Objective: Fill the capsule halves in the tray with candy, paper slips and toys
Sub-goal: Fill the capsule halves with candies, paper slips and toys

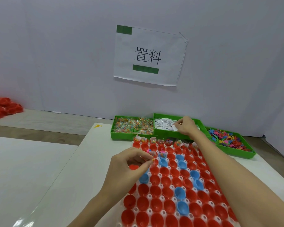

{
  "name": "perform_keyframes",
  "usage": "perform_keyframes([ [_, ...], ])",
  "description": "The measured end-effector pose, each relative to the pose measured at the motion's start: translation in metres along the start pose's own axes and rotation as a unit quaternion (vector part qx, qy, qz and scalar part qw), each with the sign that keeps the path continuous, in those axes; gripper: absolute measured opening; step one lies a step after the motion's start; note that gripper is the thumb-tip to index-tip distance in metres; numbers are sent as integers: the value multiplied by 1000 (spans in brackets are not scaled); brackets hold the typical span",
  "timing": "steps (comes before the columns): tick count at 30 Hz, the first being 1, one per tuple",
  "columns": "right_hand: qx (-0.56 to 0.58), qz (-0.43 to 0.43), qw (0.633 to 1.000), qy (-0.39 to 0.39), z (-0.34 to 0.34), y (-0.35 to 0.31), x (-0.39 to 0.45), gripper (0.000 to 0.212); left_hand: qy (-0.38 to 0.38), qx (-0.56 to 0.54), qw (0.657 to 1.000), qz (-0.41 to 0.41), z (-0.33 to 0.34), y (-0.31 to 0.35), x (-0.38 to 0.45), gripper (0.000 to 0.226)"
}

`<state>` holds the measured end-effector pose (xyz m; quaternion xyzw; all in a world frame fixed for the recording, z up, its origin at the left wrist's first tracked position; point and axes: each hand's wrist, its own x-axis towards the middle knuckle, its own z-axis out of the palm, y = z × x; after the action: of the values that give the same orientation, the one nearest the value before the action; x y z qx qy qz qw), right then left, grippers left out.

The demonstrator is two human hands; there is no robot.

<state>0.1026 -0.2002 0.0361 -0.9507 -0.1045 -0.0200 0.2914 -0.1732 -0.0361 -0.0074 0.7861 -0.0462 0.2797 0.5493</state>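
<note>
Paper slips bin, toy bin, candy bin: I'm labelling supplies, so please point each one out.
Paper slips bin (pixel 198 121): head view, on its far green rim.
Toy bin (pixel 246 155): head view, on its near green wall.
Candy bin (pixel 112 128): head view, on its left green wall.

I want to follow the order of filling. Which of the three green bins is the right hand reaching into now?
The middle green bin, holding white paper slips. The right hand pinches a slip there; the left bin holds candy, the right bin coloured toys.
</note>
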Motion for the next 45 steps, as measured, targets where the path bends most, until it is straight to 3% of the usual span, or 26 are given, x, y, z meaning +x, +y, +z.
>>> perform_keyframes([
  [6,134,-61,982,118,-10,4,-26,15,-1,5,1000,-1,0,2,-1,16],
  [11,169,-125,974,79,-26,0,-84,10,-6,-27,999,-16,0,8,-2,17],
  [19,238,-200,949,-53,-30,-7,-195,5,-25,-90,994,-54,7,17,-8,15],
  [25,187,-261,946,-51,-29,-5,-219,13,-39,0,999,35,10,19,-12,19],
  [29,205,-258,942,-69,-28,-3,-223,12,-39,-12,999,9,14,20,-15,32],
  [41,315,-247,912,-84,-17,-11,-223,10,20,-129,987,-89,17,29,-15,11],
  [45,282,-262,921,-49,-15,-11,-221,10,-16,-108,991,-80,14,29,-13,14],
])
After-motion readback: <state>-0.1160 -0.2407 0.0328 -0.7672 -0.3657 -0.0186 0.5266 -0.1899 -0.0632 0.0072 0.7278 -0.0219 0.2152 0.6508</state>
